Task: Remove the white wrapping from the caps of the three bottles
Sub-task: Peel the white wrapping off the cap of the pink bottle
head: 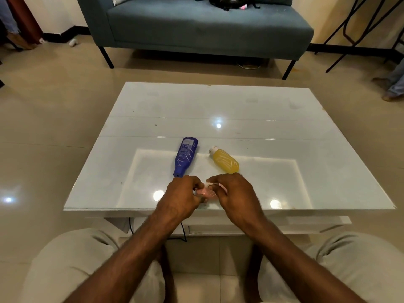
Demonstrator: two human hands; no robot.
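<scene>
Most of the pink bottle (205,193) is hidden from us: it sits between the two hands above the near edge of the table (218,101), and only a pale pink, see-through sliver shows between the fingers. We cannot make out its cap. The left hand (181,193) is curled tightly around the pink bottle and grips it. The right hand (236,193) is curled too, its fingertips pinching a scrap of white wrapping (208,184) that sticks up between the hands. How much of that wrapping is on the bottle we cannot tell.

The blue bottle (185,156) lies on its side, narrow end towards us, just beyond the left knuckles; that end is too small for us to judge whether it is covered. The yellow bottle (226,161) lies on its side just right of the blue one, not touching it, and its white cap end (213,149) points away from us and to the left.

The table is a low, glossy white one with a glass top that mirrors ceiling lights. Around it we see a shiny beige tiled floor (54,106), a grey-blue sofa (196,29) beyond the far edge with a dark bag (231,2) cut off by the top of the frame, and a black metal frame (360,29) to the right. Someone's legs (395,84) are clipped by the right edge.

We count three bottles, two hands and one table.
</scene>
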